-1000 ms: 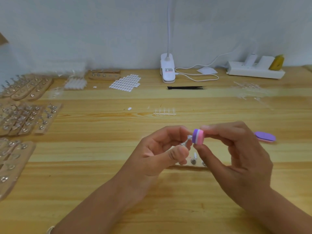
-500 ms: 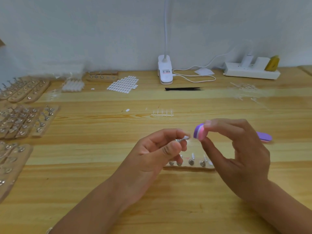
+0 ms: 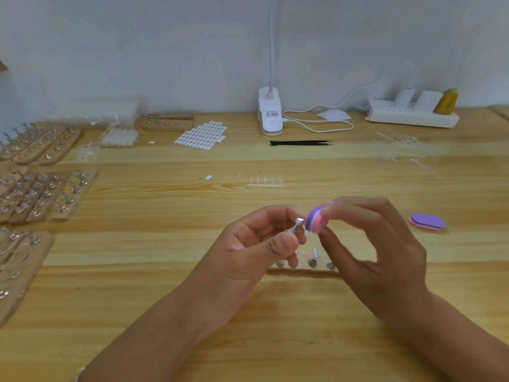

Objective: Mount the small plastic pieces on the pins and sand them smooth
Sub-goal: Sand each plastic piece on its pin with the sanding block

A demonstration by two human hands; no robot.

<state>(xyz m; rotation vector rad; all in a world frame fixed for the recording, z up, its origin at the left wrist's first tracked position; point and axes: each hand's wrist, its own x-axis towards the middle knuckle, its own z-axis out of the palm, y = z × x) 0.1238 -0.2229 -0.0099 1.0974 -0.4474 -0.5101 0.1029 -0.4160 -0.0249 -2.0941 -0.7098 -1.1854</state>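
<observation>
Pin [image 3: 296,228]: pinched in left hand [image 3: 256,244] above worktop [image 3: 165,285], long axis slanting up and right, tip facing block. Block [image 3: 316,219]: purple-pink, pinched by right hand [image 3: 371,244], just right of pin tip; contact cannot be told.

A: Where are the hands?
B: Both raised, forearms reaching in from the near edge of the pale wooden table [image 3: 137,244].
A: The left hand [image 3: 248,249]?
B: Palm up, thumb and fingers pinching a small silver metal pin [image 3: 295,228].
A: The right hand [image 3: 382,255]?
B: Thumb and forefinger pinching a purple-and-pink foam sanding block [image 3: 316,219], just beside the pin's tip.
</observation>
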